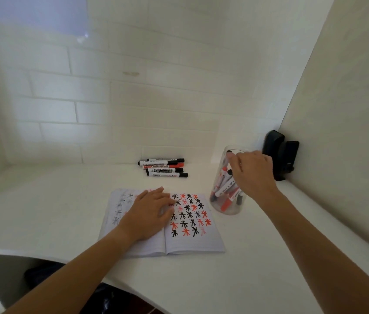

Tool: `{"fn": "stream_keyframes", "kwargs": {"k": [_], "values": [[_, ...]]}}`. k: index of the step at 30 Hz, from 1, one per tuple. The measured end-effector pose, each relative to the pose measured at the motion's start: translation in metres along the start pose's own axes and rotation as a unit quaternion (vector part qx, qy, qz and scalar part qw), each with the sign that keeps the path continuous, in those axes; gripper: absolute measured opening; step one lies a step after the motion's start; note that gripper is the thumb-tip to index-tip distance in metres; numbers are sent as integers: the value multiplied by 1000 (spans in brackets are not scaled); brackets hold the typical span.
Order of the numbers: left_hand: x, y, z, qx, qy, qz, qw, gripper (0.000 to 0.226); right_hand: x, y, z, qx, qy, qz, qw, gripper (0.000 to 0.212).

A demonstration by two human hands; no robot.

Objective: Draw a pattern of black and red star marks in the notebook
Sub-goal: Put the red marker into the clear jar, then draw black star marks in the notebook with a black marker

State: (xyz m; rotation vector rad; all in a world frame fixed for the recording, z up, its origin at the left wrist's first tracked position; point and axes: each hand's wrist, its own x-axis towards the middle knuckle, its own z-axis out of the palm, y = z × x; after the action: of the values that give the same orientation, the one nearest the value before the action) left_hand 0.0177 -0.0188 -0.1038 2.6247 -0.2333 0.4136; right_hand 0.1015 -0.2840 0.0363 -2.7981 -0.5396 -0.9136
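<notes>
One open notebook (192,242) lies near the front edge of the desk (66,214). Five whiteboard markers (162,167) lie in one group by the back edge: four black-capped, one red-capped. One clear cylindrical jar (230,208) stands toward the right edge; its marker count cannot be determined. Two hands are present.

The notebook (192,243) has pale lilac-white pages. Its right page carries rows of mixed black and red stars (189,214), a few faded pink; the left page shows grey stars bleeding through. Near the table's (66,200) back edge lie white markers (163,167) with black caps, one capped red. The clear jar (226,200) holds white markers with red and black caps. The table is white, the wall white brick.
</notes>
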Motion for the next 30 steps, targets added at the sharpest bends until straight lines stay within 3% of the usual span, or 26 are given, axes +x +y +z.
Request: {"fn": "stream_keyframes", "kwargs": {"k": [3, 5, 10, 12, 14, 19, 24, 26, 30], "values": [[0, 0, 0, -1, 1, 1, 1000, 48, 3, -2, -2, 0, -30, 15, 999, 62], [1, -1, -1, -7, 5, 0, 1000, 51, 2, -3, 0, 15, -19, 26, 999, 50], [5, -5, 2, -18, 13, -1, 1000, 41, -11, -25, 4, 61, 201, -52, 976, 20], [7, -7, 4, -20, 13, -2, 1000, 38, -11, -45, 11, 84, 237, -114, 961, 15], [7, -8, 5, -22, 16, 0, 1000, 39, -7, -69, 22, 145, 185, -152, 960, 14], [6, -8, 6, -23, 21, 5, 1000, 39, 20, -98, 81, 181, -70, -119, 974, 20], [7, -6, 7, -24, 14, 9, 1000, 43, 40, -95, 139, 133, -193, -75, 969, 30], [7, -6, 7, -20, 16, 12, 1000, 41, 42, -92, 155, 123, -205, -69, 969, 29], [7, -7, 8, -12, 23, 16, 1000, 41, 44, -97, 171, 110, -158, -68, 979, 31]]}}
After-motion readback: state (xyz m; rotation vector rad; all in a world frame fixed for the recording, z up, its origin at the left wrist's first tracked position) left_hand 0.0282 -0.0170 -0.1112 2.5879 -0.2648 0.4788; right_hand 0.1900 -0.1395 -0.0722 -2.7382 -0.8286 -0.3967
